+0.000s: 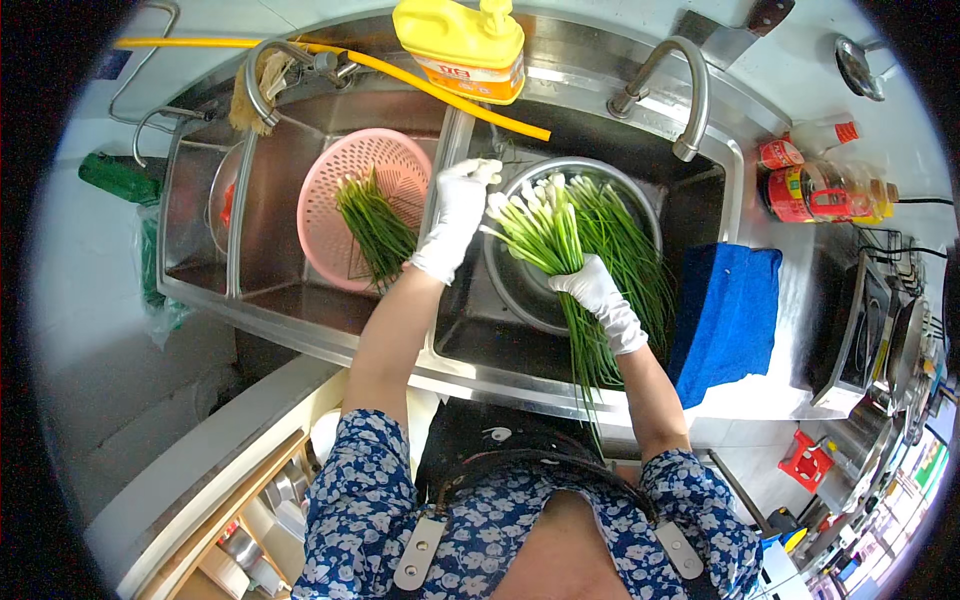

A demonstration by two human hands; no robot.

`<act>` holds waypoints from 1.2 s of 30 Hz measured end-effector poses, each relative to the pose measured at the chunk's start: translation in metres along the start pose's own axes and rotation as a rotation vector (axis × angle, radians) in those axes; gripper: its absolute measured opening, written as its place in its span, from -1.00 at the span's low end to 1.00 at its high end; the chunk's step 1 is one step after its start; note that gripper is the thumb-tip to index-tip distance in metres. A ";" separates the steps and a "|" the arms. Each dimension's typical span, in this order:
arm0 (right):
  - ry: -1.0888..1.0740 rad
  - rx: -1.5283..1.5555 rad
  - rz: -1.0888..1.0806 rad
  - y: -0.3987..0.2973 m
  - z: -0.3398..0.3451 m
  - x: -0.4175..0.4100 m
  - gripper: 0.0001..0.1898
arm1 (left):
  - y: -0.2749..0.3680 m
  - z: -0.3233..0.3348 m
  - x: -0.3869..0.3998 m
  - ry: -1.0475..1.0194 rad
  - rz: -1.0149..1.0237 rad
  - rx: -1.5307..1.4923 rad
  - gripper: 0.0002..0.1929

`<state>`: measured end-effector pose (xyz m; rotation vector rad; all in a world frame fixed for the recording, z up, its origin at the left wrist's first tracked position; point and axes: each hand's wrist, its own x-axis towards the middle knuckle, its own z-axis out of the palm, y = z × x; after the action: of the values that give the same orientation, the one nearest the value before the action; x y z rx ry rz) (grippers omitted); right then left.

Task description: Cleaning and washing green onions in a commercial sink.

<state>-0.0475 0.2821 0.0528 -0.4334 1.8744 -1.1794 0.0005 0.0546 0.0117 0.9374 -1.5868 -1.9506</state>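
Note:
In white gloves, both my hands are over a stainless steel sink. My right hand (592,289) grips a bunch of green onions (544,225), white ends pointing up and left, above a round metal basin (510,281). More green onions (622,232) lie in that basin and hang over its edge. My left hand (465,195) is just left of the bunch, over the divider, its fingers curled; whether it pinches something small cannot be told. A pink plastic colander (311,202) in the middle compartment holds another bunch of green onions (375,221).
Behind the basin stand a yellow detergent jug (469,56) and a curved faucet (701,90); a yellow hose (420,81) crosses the sink. A second faucet (259,82) is at left. A blue towel (731,315), bottles (810,191) and a cleaver (724,45) are at right.

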 end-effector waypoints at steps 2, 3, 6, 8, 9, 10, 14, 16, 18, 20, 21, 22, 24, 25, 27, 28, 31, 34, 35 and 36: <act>-0.019 0.039 0.035 0.008 -0.002 0.000 -0.71 | 0.002 -0.007 0.010 -0.069 0.058 0.137 -0.85; -0.016 0.039 0.037 0.010 -0.004 0.000 -0.71 | 0.005 -0.007 0.012 -0.102 0.080 0.201 -0.85; -0.030 0.014 0.062 0.010 -0.007 -0.002 -0.71 | 0.008 -0.009 0.013 -0.189 0.115 0.311 -0.86; -0.083 0.091 0.046 0.002 -0.006 -0.005 -0.73 | 0.003 -0.021 0.012 -0.188 0.173 0.319 -0.85; -0.079 0.091 0.048 0.004 -0.009 -0.006 -0.73 | 0.006 -0.019 0.011 -0.208 0.229 0.317 -0.83; -0.064 0.094 0.064 0.006 -0.011 -0.006 -0.74 | 0.010 -0.019 0.008 -0.211 0.228 0.316 -0.83; -0.042 0.106 0.074 0.030 -0.024 -0.001 -0.76 | 0.019 -0.016 -0.016 -0.252 -0.050 0.253 -0.79; -0.052 0.087 0.111 0.033 -0.025 0.002 -0.72 | 0.016 -0.019 -0.025 -0.224 -0.008 0.258 -0.78; -0.065 0.101 0.110 0.035 -0.023 0.006 -0.70 | 0.012 -0.011 -0.039 -0.262 0.020 0.256 -0.78; -0.070 0.113 0.113 0.037 -0.021 0.006 -0.69 | 0.009 0.000 -0.049 -0.268 -0.024 0.438 -0.74; -0.035 0.084 0.072 0.035 -0.016 0.006 -0.68 | 0.026 0.007 -0.060 -0.283 -0.067 0.434 -0.73; 0.001 0.054 0.032 0.033 -0.013 0.005 -0.66 | 0.009 0.010 -0.060 -0.237 -0.019 0.455 -0.75; -0.010 0.041 0.050 0.028 -0.010 0.004 -0.65 | -0.011 0.010 -0.057 -0.192 0.030 0.473 -0.77; -0.016 0.030 0.070 0.026 -0.011 0.003 -0.64 | -0.014 0.010 -0.056 -0.198 0.013 0.449 -0.80; -0.013 0.025 0.038 0.037 -0.013 0.005 -0.66 | -0.020 0.010 -0.054 -0.202 -0.006 0.425 -0.83; -0.020 0.036 0.071 0.036 -0.015 0.005 -0.67 | -0.023 0.010 -0.053 -0.167 0.035 0.427 -0.85; -0.014 0.034 0.114 0.038 -0.020 0.002 -0.69 | -0.024 0.001 -0.045 -0.117 0.140 0.262 -0.93; -0.077 0.127 0.117 0.044 -0.022 0.003 -0.71 | -0.025 -0.020 -0.023 0.109 0.234 0.337 -0.94; -0.083 0.128 0.113 0.047 -0.022 0.003 -0.71 | -0.025 -0.025 -0.017 0.142 0.190 0.092 -0.92; -0.067 0.135 0.110 0.046 -0.024 0.001 -0.72 | -0.020 -0.029 -0.018 0.027 0.095 0.005 -0.90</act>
<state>-0.0609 0.3182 0.0173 -0.2878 1.7270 -1.1951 0.0353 0.0535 -0.0069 0.8706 -1.5921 -1.8623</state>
